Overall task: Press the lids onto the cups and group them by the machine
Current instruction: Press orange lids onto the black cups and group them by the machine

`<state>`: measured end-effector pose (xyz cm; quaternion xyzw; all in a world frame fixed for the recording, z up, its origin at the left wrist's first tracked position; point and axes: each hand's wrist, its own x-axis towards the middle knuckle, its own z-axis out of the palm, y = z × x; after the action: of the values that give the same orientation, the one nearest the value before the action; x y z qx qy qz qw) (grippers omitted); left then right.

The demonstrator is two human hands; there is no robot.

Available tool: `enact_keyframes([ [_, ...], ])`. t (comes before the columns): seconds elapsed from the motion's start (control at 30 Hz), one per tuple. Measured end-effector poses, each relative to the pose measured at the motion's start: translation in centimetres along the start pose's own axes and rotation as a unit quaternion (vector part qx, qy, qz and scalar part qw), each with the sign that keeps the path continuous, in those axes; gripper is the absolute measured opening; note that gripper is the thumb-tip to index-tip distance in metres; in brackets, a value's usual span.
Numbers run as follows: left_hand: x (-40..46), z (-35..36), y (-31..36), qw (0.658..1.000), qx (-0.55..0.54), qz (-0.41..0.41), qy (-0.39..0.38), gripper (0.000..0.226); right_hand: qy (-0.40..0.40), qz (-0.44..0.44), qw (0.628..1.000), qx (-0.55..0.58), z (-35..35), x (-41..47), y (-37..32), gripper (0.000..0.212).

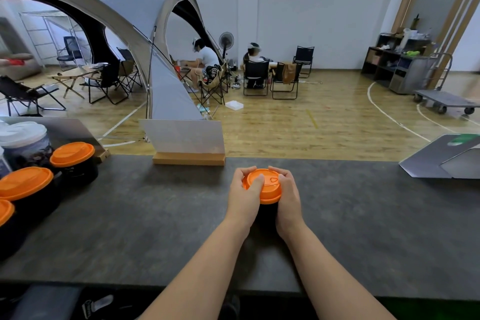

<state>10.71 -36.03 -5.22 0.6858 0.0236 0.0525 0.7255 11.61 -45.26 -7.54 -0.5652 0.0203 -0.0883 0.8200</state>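
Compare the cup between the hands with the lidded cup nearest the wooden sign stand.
The held cup stands mid-counter with the left hand and right hand curled round its orange lid; the cup by the sign stand stands untouched at the counter's left.

The held cup stands alone; the other sits in a cluster of lidded cups.

The held cup's body is mostly hidden by the hands; the other's dark side shows.

Both are dark cups with orange lids.
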Motion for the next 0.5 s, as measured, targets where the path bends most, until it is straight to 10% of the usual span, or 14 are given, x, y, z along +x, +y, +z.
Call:
enact_keyframes([
  [0.5,-0.1,0.9,-1.8,0.984,0.124,0.088,0.094,0.023,0.045,-0.001,0.997,-0.068,0.1,0.6,-1.0,0.026],
])
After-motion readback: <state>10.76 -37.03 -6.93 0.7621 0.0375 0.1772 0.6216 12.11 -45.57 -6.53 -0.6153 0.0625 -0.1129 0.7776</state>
